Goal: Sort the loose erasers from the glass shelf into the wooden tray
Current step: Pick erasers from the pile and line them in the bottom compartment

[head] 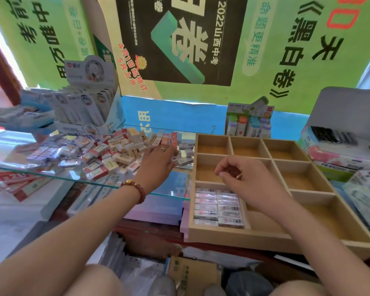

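Note:
A heap of loose wrapped erasers (pixel 107 152), white, cream and red, lies on the glass shelf (pixel 73 177) at the left. My left hand (pixel 158 162) reaches into the heap's right edge, its fingers curled over a white eraser (pixel 177 158). To the right stands the wooden tray (pixel 233 238), split into several compartments. Its front left compartment holds neat rows of white erasers (pixel 218 208); the other compartments look bare. My right hand (pixel 233 176) hovers over the tray's left middle compartment with its fingers loosely curled and nothing visible in them.
A display box of stationery packs (pixel 83 107) stands behind the heap. A smaller display (pixel 248 122) stands behind the tray, and stacked boxes (pixel 340 150) crowd its right side. Purple boxes (pixel 154 210) lie under the shelf. Green posters cover the wall behind.

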